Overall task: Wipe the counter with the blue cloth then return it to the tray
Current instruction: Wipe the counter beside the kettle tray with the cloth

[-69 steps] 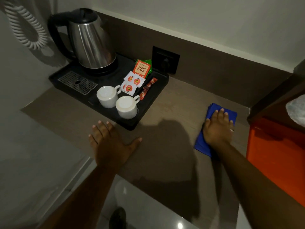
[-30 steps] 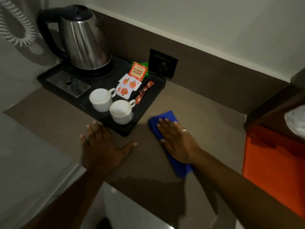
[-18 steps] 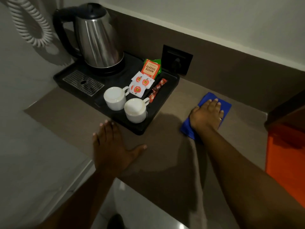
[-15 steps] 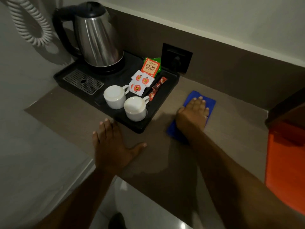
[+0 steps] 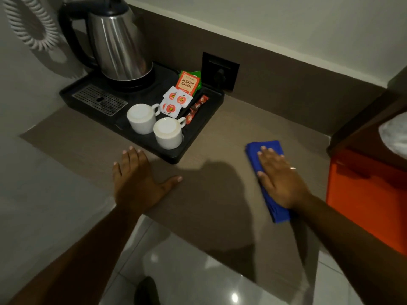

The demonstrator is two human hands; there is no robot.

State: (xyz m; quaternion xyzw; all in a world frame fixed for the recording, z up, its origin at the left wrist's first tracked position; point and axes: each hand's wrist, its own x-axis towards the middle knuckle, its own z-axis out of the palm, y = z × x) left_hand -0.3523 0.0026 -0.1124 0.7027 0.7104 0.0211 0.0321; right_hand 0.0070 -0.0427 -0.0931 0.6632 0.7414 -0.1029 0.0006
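A folded blue cloth (image 5: 253, 150) lies flat on the brown counter (image 5: 220, 133), right of the tray. My right hand (image 5: 279, 177) presses down on it with fingers flat and together, covering its middle; the cloth's far and near ends stick out. My left hand (image 5: 136, 179) rests flat on the counter near its front edge, fingers spread, holding nothing, just in front of the black tray (image 5: 204, 126).
The tray holds a steel kettle (image 5: 119, 45), two white cups (image 5: 143, 117) (image 5: 168, 132) and tea and sugar sachets (image 5: 179, 93). A wall socket (image 5: 220, 70) sits behind it. An orange cabinet (image 5: 370, 194) bounds the counter on the right. A coiled white cord (image 5: 28, 25) hangs at upper left.
My right hand has slid the blue cloth back and forth, and since half a second ago right and toward the front edge. My left hand has stayed planted on the counter.
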